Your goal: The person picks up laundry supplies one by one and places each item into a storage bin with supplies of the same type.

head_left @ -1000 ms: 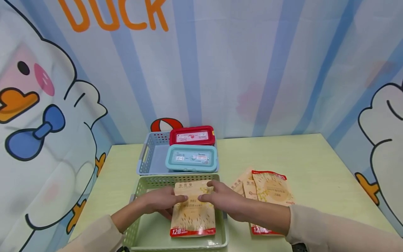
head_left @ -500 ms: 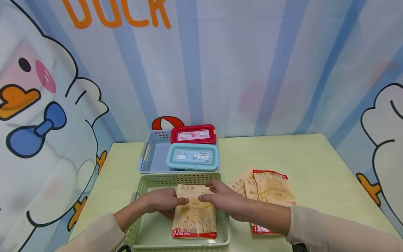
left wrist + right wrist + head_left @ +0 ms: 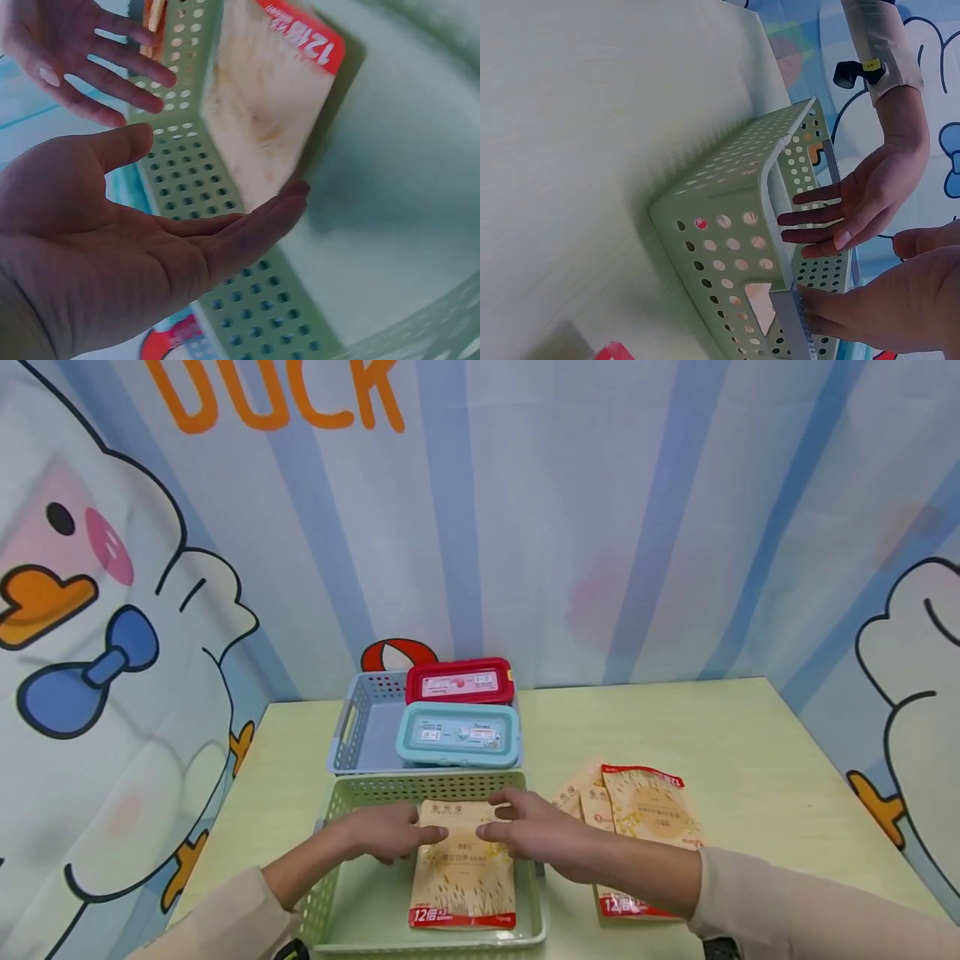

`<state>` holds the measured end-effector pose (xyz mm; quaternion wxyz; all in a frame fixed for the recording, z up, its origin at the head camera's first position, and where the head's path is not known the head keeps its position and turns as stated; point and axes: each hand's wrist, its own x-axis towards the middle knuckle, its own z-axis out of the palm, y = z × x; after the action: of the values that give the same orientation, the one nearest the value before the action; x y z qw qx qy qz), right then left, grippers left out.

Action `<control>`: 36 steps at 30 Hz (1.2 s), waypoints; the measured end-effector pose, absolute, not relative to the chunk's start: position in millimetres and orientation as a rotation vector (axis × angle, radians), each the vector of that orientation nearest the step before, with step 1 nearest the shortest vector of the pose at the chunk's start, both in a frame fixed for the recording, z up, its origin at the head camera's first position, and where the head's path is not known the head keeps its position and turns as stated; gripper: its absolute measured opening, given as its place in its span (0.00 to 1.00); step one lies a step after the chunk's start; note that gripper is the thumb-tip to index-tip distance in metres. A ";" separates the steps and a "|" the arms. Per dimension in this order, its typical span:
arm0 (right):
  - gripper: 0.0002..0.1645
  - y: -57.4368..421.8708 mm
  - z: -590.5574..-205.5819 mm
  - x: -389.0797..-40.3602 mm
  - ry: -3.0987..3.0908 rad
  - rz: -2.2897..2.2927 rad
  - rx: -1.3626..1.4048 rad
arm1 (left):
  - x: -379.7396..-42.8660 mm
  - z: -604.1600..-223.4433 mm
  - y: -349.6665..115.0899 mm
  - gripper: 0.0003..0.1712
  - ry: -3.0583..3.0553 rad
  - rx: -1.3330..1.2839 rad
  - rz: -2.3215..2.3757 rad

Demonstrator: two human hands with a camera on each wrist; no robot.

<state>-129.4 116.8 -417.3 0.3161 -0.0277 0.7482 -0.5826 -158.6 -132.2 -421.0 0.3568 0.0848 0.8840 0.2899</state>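
Observation:
A beige pouch (image 3: 462,881) with a red lower band lies flat inside the green perforated basket (image 3: 360,789). My left hand (image 3: 382,831) is over the basket at the pouch's left edge, its fingers extended; in the left wrist view the fingertips (image 3: 289,206) are close to the pouch (image 3: 262,97), and contact is unclear. Opposite, my right hand (image 3: 547,835) hovers at the pouch's upper right, fingers loosely spread in the left wrist view. Neither hand grips the pouch. In the right wrist view, the right hand (image 3: 900,292) passes over the basket's grey handle (image 3: 791,322).
Several similar pouches (image 3: 656,810) lie overlapped on the table right of the basket, partly behind the right forearm. Behind the green basket stands a blue basket (image 3: 367,722) holding a red-lidded box (image 3: 459,681) and a light-blue one (image 3: 457,735). A duck-print curtain (image 3: 555,527) hangs behind.
The pouch, earlier held between both hands, has come down a little onto the basket floor. My left fingers have come out from beneath its edge, and both hands have let go.

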 end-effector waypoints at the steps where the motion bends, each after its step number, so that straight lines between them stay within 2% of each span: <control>1: 0.40 117.8 -416.5 -130.1 1.970 -1.536 -0.082 | -159.4 -417.6 -131.9 0.21 2.299 0.250 0.747; 8: 0.38 127.4 -404.6 -135.1 1.999 -1.537 -0.191 | -165.5 -392.7 -134.4 0.37 2.297 0.551 0.891; 20: 0.41 150.1 -369.9 -137.7 2.193 -1.365 -0.502 | -170.6 -360.0 -137.6 0.54 2.476 0.681 0.819; 28: 0.46 165.3 -344.4 -143.8 2.429 -1.200 -0.814 | -172.3 -338.4 -132.4 0.58 2.636 0.859 0.774; 36: 0.55 186.9 -326.2 -141.7 2.749 -0.937 -0.929 | -178.8 -339.8 -122.7 0.61 2.891 0.976 0.589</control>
<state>-141.7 186.9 -326.2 0.0461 -0.3042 0.9006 -0.3070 -178.8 -122.7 -339.8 0.0170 0.3141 0.9301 0.1896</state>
